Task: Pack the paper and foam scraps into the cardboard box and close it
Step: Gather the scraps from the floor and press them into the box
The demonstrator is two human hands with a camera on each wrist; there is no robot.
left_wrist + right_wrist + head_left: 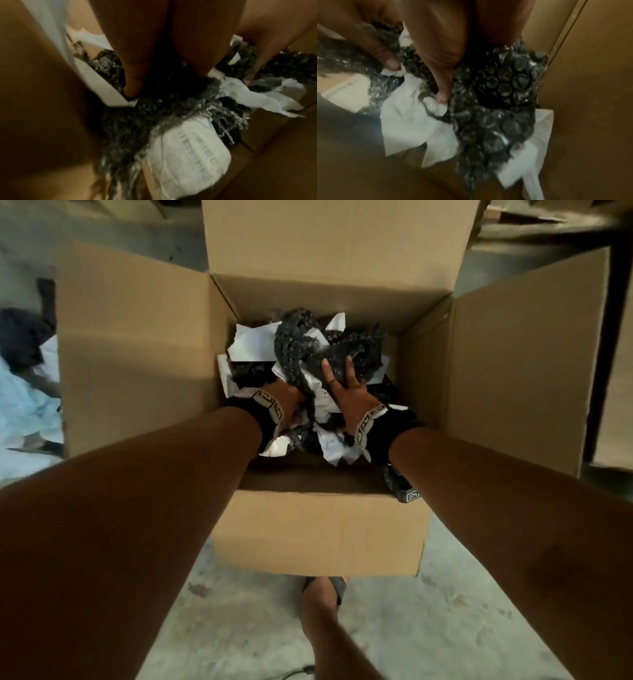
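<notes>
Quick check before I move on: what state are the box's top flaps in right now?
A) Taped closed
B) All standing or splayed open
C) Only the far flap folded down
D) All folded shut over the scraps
B: the cardboard box has its flaps spread outward, and both hands, the left hand and the right hand, are down inside on the black bubble wrap and white paper.

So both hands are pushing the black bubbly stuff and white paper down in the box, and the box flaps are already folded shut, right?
Not quite. The cardboard box flaps are open, standing out on all sides in the head view. Both hands, left hand and right hand, are indeed in the black bubble wrap and white paper.
</notes>
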